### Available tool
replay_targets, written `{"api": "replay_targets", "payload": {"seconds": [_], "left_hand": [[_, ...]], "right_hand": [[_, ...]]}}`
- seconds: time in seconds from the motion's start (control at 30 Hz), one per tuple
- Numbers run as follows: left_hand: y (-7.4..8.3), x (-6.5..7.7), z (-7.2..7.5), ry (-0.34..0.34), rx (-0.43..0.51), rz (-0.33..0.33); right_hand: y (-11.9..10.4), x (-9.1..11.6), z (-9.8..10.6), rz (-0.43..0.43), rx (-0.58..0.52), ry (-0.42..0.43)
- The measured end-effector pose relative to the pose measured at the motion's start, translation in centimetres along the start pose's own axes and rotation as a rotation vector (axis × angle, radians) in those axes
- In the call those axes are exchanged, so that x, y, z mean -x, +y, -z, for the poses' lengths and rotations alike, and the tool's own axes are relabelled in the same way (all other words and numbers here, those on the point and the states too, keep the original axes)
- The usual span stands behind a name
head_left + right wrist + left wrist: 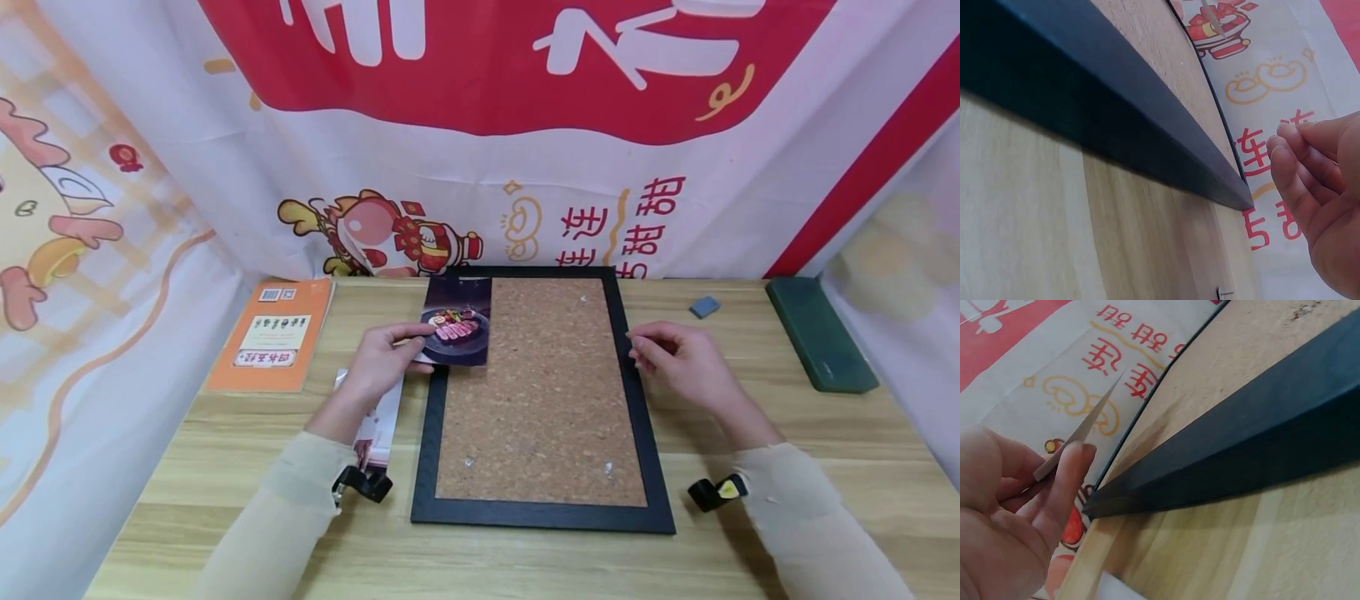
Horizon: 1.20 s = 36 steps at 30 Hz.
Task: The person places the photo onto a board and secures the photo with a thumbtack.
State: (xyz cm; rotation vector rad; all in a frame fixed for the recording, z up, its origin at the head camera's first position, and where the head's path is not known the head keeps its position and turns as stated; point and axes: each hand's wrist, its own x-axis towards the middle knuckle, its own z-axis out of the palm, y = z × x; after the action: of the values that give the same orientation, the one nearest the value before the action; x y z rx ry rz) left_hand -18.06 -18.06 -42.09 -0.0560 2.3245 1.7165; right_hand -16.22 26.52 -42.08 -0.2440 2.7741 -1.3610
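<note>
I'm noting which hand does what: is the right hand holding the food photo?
No, the left hand pinches the food photo over the upper left of the corkboard.

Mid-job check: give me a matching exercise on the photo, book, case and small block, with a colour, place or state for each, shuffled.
Things:
1. Photo
2. Book
3. Case
4. Block

Descriptions:
A. Dark green, at the far right
B. Pinched in the left hand
C. Small and blue-grey, right of the cork board
D. Orange, left of the cork board

Pairs: 1-B, 2-D, 3-A, 4-C
</note>
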Motion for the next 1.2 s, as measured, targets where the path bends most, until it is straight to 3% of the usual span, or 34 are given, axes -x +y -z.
{"api": "replay_targets", "payload": {"seconds": [0.17,0.37,0.53,0.77,0.93,1.2], "left_hand": [[0.1,0.0,-1.1,-0.008,-0.108,-0.06],[0.4,-0.5,-2.3,-0.023,-0.17,-0.108],[0.9,-0.8,-3.3,-0.037,-0.178,-0.101],[1.1,-1.6,-4.4,-0.092,-0.18,-0.118],[1.5,-2.1,-5.2,-0.118,-0.189,-0.093],[1.9,-3.1,-6.4,-0.155,-0.219,-0.079]], "right_hand": [[-0.5,-0.3,-0.4,0.017,-0.015,-0.016],[-0.9,-0.7,-1.2,0.047,-0.053,-0.031],[-1.3,-1.3,-1.8,0.043,-0.072,-0.052],[-1.9,-2.3,-2.3,-0.024,-0.101,-0.063],[-2.2,-2.9,-2.6,-0.064,-0.127,-0.064],[-2.5,-4.0,-3.2,-0.043,-0.098,-0.045]]}}
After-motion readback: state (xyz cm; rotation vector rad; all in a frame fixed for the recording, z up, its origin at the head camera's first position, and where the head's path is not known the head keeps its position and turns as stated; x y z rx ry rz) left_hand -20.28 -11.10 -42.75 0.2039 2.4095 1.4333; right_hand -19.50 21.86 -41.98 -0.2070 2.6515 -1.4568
